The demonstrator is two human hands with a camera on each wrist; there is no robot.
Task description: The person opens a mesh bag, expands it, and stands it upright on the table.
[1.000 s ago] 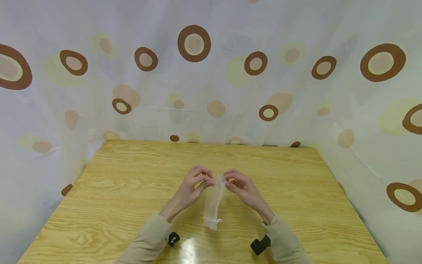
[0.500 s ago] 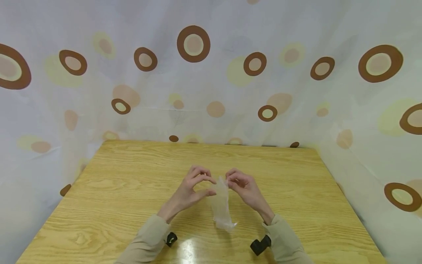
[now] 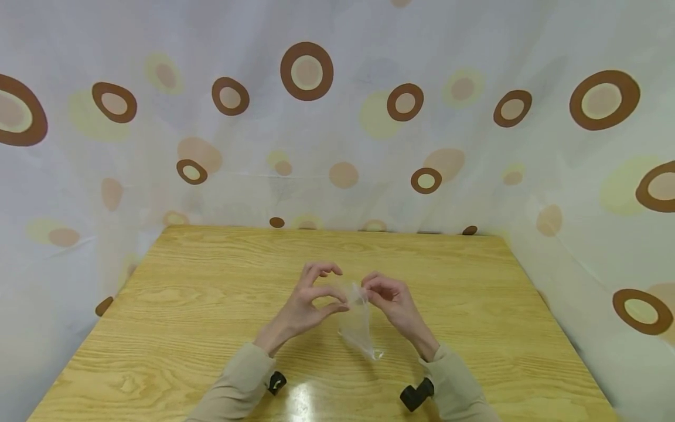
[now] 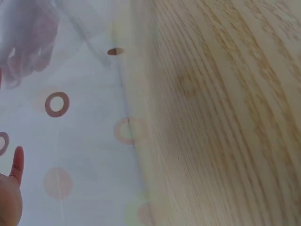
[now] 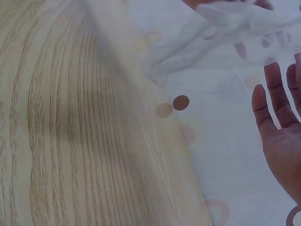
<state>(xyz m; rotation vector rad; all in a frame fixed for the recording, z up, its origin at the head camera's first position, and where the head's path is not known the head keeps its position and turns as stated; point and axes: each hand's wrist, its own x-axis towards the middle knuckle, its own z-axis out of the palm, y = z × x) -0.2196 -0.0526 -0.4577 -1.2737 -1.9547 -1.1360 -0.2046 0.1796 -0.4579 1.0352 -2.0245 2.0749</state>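
A thin clear plastic bag [image 3: 355, 323] hangs between the two hands above the table, its lower end slanting down to the right. The right hand [image 3: 389, 296] pinches its upper right edge between thumb and forefinger. At the bag's left edge, the left hand [image 3: 308, 299] brings thumb and forefinger together on the film, while its other fingers stay raised and spread. The right wrist view shows the crumpled bag [image 5: 202, 49] across the top, with spread fingers beside it. Through the film in the left wrist view, the right hand [image 4: 28, 40] looks hazy.
Under the hands lies a wood-grain table [image 3: 211, 316]. A white curtain [image 3: 242, 140] with brown and pale circles closes off the back and sides. Black wrist devices [image 3: 416, 394] sit at both sleeve cuffs.
The left thumb and forefinger parted from the bag, then came together again lower on its edge. The bag swung right and spread from a narrow strip. The right hand kept its pinch.
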